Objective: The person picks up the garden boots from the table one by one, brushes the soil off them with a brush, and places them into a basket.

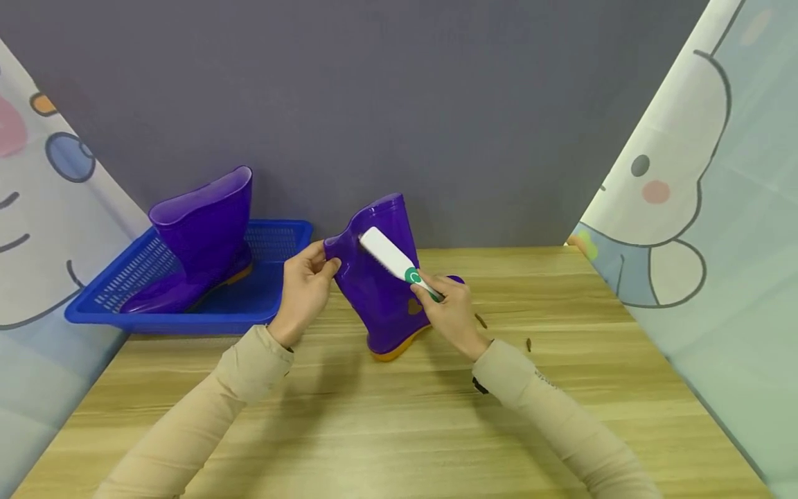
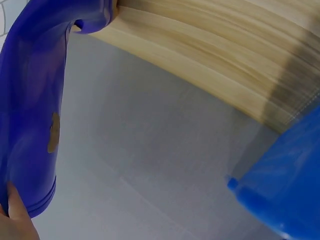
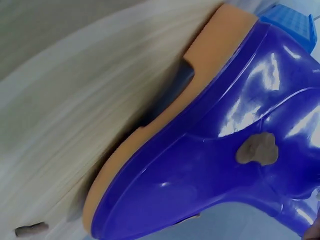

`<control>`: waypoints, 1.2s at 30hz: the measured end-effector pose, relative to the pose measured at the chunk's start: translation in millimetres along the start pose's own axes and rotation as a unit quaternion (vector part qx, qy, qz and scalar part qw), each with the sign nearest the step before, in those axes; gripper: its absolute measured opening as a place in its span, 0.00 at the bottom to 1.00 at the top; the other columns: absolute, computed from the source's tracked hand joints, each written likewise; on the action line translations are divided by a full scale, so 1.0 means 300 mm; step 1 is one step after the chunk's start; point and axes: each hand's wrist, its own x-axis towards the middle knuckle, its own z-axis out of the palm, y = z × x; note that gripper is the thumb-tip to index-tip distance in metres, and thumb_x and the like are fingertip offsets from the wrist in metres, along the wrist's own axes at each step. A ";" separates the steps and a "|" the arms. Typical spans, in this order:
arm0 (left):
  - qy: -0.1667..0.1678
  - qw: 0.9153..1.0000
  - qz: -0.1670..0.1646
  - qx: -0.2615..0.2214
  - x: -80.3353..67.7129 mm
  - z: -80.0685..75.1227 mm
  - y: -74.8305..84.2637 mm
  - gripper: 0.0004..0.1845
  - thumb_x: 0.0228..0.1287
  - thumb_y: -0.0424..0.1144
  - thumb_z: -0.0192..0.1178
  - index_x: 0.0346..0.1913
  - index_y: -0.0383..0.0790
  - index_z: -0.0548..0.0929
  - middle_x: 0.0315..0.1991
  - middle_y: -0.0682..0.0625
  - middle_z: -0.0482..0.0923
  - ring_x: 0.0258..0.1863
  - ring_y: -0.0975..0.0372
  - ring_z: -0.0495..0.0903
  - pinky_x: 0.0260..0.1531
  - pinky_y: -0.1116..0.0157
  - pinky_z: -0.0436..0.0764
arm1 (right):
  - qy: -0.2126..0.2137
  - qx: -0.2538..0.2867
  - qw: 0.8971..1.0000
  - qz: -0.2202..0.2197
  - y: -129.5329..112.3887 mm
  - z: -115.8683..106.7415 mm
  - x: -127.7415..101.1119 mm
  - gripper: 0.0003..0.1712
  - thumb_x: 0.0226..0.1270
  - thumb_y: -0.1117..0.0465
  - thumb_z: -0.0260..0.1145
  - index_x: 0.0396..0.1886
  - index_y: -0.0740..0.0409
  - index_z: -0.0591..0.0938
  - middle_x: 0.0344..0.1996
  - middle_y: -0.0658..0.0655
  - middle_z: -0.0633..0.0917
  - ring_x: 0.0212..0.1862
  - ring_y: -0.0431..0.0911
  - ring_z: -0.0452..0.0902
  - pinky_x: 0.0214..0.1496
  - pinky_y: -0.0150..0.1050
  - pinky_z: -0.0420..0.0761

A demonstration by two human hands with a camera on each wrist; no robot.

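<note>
Your left hand [image 1: 307, 281] grips the top rim of the purple boot [image 1: 380, 291], which stands on the tabletop [image 1: 386, 416]. Your right hand [image 1: 451, 312] clasps the white brush [image 1: 389, 258], its head lying against the boot's shaft.

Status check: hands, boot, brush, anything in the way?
Left hand grips boot at its top rim. Right hand holds brush against the shaft. Brown smudge on boot; brown bits on table.

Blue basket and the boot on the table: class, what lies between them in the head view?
The left hand, gripping the top edge of the boot, fills the gap beside the blue basket; below it, bare wooden table.
</note>
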 end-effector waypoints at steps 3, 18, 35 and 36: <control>0.002 1.000 0.000 0.002 0.002 -0.008 -0.002 0.14 0.61 0.24 0.53 0.48 0.32 0.80 0.41 0.40 0.83 0.29 0.71 0.77 0.28 0.78 0.74 | -0.006 -0.005 1.000 0.014 0.001 -0.009 0.001 0.14 0.49 0.77 0.67 0.39 0.77 0.81 0.21 0.66 0.83 0.17 0.42 0.63 0.20 0.18 0.58; 0.007 1.000 -0.007 -0.013 -0.001 -0.018 -0.013 0.14 0.59 0.24 0.54 0.49 0.30 0.78 0.40 0.37 0.82 0.28 0.73 0.77 0.28 0.78 0.74 | 0.042 0.015 0.999 -0.006 0.097 -0.008 -0.025 0.16 0.48 0.77 0.68 0.41 0.75 0.81 0.25 0.66 0.84 0.18 0.38 0.68 0.18 0.24 0.69; -0.009 1.000 0.005 -0.006 0.013 -0.015 -0.018 0.14 0.59 0.24 0.54 0.49 0.30 0.79 0.41 0.38 0.82 0.29 0.74 0.78 0.30 0.78 0.76 | 0.002 -0.015 1.000 -0.022 0.072 0.025 -0.008 0.15 0.47 0.77 0.68 0.38 0.77 0.81 0.26 0.67 0.84 0.19 0.46 0.70 0.23 0.17 0.63; -0.010 1.000 0.004 -0.008 0.012 -0.016 -0.019 0.14 0.59 0.24 0.54 0.49 0.30 0.79 0.41 0.38 0.82 0.30 0.74 0.78 0.31 0.78 0.76 | 0.003 -0.014 1.000 -0.021 0.090 0.030 -0.012 0.15 0.47 0.77 0.69 0.38 0.76 0.82 0.26 0.67 0.84 0.19 0.46 0.70 0.23 0.17 0.63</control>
